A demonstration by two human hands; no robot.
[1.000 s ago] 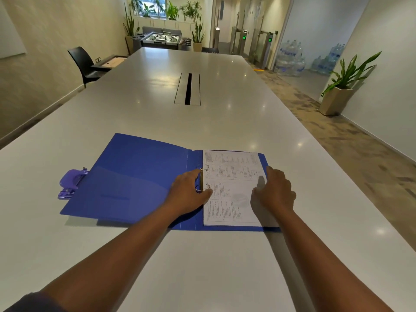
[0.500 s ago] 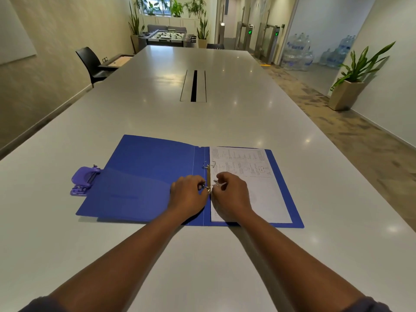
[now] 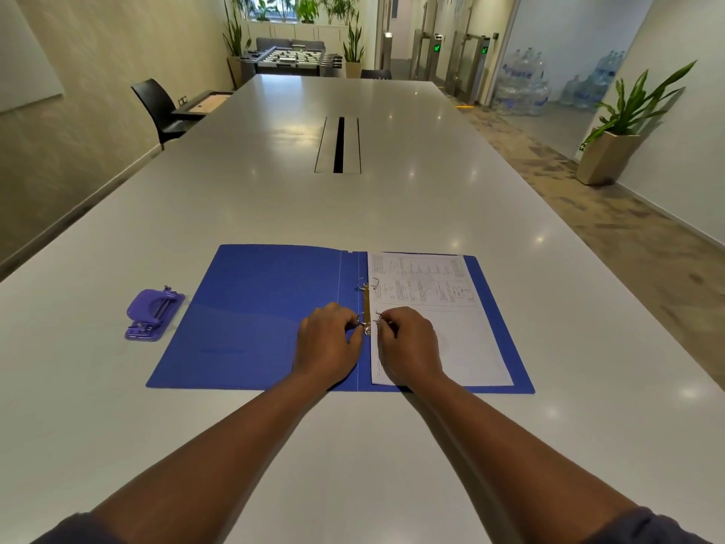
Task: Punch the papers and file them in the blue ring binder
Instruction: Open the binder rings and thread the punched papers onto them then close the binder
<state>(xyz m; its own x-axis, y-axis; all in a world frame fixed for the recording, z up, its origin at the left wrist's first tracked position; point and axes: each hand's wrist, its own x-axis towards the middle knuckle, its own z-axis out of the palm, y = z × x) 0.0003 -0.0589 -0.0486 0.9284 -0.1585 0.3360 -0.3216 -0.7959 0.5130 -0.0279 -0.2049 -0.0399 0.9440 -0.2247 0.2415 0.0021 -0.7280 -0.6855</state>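
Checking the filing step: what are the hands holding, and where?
Left hand and right hand each pinch a half of the binder's near ring.

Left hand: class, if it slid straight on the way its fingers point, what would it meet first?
The left hand points right, so probably the ring mechanism it already pinches, then the right hand.

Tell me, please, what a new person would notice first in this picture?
First, the open blue ring binder lying flat on the near part of the long white table, printed papers on its right half. Both hands meet at its rings: left hand, right hand. A purple hole punch sits just left of the binder.
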